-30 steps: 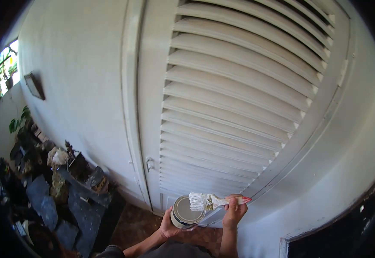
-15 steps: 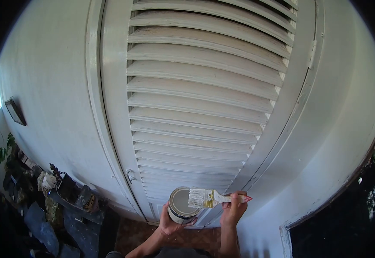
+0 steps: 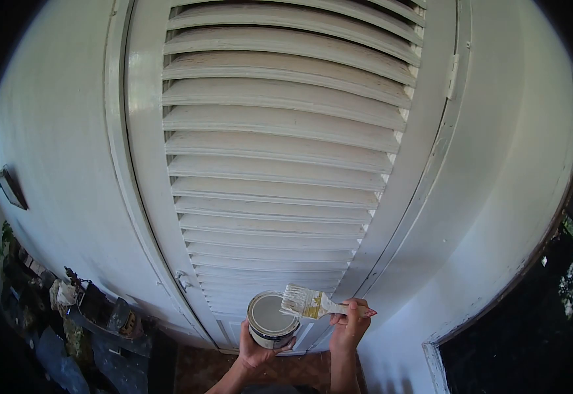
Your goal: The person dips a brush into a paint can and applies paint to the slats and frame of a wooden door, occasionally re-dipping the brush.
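Note:
My left hand is wrapped round the lower side of a paint can, which is uncovered and shows pale paint inside. In my right hand is a paintbrush, gripped by its handle with the bristles pointing left. White paint coats the bristles, and their tips lie at the can's right rim in this view. Behind both hands rises a white louvered door with slightly worn slats.
A door handle sits on the left stile, and a hinge on the right. Dark shelving with cluttered items stands at lower left. A dark, white-framed opening lies at lower right. Below is a brown tiled floor.
The view has shifted, so the door sits farther left. The brush has risen slightly against the can, its bristles now at the rim's upper right instead of over the opening.

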The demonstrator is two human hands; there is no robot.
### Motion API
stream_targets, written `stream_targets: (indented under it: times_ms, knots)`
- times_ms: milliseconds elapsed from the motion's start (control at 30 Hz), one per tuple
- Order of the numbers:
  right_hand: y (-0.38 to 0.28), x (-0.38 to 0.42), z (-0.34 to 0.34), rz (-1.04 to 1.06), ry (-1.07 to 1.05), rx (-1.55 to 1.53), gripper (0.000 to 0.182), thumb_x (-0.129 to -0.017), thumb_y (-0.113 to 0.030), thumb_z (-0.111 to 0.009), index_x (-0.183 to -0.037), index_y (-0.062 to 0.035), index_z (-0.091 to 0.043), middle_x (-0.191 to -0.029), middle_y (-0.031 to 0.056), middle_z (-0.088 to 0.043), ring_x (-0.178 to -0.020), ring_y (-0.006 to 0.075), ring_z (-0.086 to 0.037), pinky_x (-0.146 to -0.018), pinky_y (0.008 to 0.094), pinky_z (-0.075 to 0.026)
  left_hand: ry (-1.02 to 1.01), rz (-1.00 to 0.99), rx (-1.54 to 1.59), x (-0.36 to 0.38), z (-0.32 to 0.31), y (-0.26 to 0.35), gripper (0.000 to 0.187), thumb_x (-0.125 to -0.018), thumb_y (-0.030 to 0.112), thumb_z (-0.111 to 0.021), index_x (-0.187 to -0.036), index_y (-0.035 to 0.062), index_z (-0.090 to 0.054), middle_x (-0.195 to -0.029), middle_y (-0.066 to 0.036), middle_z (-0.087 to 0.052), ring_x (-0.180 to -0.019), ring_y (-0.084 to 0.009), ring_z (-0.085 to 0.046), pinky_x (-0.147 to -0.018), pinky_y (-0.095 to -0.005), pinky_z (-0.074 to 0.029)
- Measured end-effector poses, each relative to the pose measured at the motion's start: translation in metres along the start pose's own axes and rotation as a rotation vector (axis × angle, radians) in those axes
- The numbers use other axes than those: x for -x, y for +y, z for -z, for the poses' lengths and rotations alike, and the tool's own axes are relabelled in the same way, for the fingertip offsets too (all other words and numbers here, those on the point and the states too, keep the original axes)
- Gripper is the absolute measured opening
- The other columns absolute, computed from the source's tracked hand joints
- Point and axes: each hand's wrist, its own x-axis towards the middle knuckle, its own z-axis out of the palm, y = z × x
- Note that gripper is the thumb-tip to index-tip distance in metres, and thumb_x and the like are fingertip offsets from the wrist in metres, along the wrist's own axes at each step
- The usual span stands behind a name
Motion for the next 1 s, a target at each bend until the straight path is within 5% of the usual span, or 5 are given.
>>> stream_targets:
  times_ms: [167, 700, 1000]
  knots:
    - [-0.004, -0.003, 0.005, 0.011, 0.005, 0.007, 0.032, -0.096, -0.030, -0.073, -0.094, -0.0007, -0.061, -0.081, 0.0077, -0.063, -0.060, 0.0160, -0.058, -0.050, 0.0293, -0.044, -0.032, 0.010, 0.045, 0.000, -0.004, -0.008, 0.084, -0.094, 0.061, -0.047, -0.161, 0.0127, -0.033, -0.162, -0.023, -0.036, -0.147, -0.0438, -0.039, -0.115, -0.0654, -0.037]
    - [-0.029, -0.014, -0.028, 0.082, -0.019, 0.092, 0.029, -0.100, -0.033, -0.068, -0.094, -0.0058, -0.058, -0.079, 0.0029, -0.055, -0.058, 0.0125, -0.050, -0.052, 0.0277, -0.037, -0.022, -0.008, -0.168, -0.014, -0.001, 0.000, 0.080, -0.100, 0.065, -0.037, -0.161, 0.0141, -0.032, -0.162, -0.022, -0.035, -0.144, -0.0424, -0.042, -0.113, -0.0676, -0.039]
    - [-0.102, -0.098, -0.098, 0.280, 0.157, -0.163, 0.031, -0.099, -0.036, -0.069, -0.100, -0.0073, -0.057, -0.082, 0.0035, -0.058, -0.068, 0.0095, -0.053, -0.057, 0.0239, -0.036, -0.018, 0.032, -0.162, -0.027, -0.032, 0.002, 0.082, -0.097, 0.066, -0.046, -0.160, 0.0143, -0.033, -0.159, -0.022, -0.037, -0.142, -0.0404, -0.044, -0.113, -0.0655, -0.040]
